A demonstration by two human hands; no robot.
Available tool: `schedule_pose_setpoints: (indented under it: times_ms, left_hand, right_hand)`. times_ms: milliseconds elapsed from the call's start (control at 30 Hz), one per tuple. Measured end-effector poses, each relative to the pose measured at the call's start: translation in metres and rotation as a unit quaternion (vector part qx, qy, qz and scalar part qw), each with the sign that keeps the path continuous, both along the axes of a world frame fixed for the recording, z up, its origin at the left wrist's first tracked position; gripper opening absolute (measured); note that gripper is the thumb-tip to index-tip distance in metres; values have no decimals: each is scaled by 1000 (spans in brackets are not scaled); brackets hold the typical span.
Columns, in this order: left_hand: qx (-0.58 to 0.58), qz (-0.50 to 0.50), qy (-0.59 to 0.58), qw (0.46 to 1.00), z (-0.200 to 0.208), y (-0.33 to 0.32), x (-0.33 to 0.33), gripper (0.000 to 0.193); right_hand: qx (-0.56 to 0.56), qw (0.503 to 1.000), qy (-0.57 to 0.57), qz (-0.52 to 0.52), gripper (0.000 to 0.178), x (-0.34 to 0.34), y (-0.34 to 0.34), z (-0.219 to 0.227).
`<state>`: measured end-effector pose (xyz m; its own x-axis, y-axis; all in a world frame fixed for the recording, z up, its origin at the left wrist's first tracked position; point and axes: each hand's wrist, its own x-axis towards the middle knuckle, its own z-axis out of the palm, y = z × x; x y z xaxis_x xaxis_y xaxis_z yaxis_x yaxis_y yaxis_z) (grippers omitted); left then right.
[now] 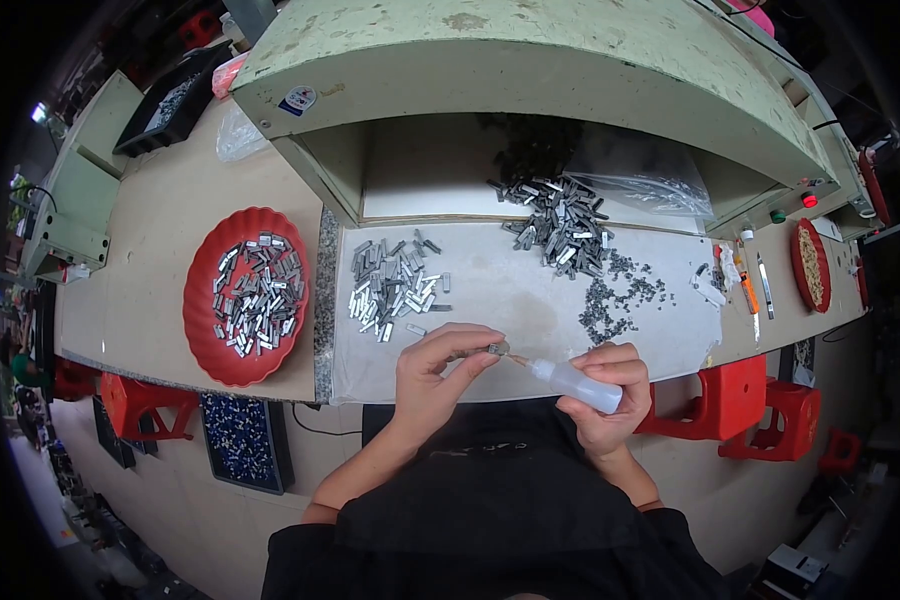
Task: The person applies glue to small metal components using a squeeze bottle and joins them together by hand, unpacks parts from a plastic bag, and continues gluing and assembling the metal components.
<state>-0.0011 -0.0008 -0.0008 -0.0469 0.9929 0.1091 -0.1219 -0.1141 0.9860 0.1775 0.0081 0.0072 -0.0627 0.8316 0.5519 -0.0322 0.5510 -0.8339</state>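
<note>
Between the thumb and fingers of my left hand (440,370) is a small metal part (496,349), its shape mostly hidden by the fingertips. My right hand (610,395) is wrapped round a translucent squeeze bottle (577,385), tilted so its thin nozzle points left and meets or nearly meets the part. Just beyond my left hand lies a loose pile of silvery metal pieces (395,285). Farther back, a heap of similar dark pieces (560,225) spills out from under the shelf. Scattered tiny dark parts (620,300) lie beyond my right hand.
A red scalloped bowl (198,300) of metal pieces stands on the left. The pale green shelf unit (530,70) overhangs the bench. To the right are an orange-handled tool (747,290) and a red dish (802,270). Red stools (715,400) and a blue-filled tray (282,440) sit below.
</note>
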Motion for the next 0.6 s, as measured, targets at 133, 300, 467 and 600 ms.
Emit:
schedule_pose_setpoints:
  times_ms: [133, 300, 467, 600]
  left_hand:
    - [0, -2, 3, 1000, -1, 0, 0, 19]
    - [3, -1, 3, 1000, 0, 2, 0, 18]
    - [4, 15, -8, 1000, -1, -2, -1, 18]
    - [1, 29, 9, 1000, -4, -1, -2, 18]
  right_hand:
    - [-2, 1000, -3, 1, 38, 1, 0, 1]
    - [-5, 998, 59, 6, 37, 7, 0, -1]
    - [-58, 992, 114, -19, 36, 24, 3, -9]
    - [-140, 979, 141, -51, 35, 59, 13, -21]
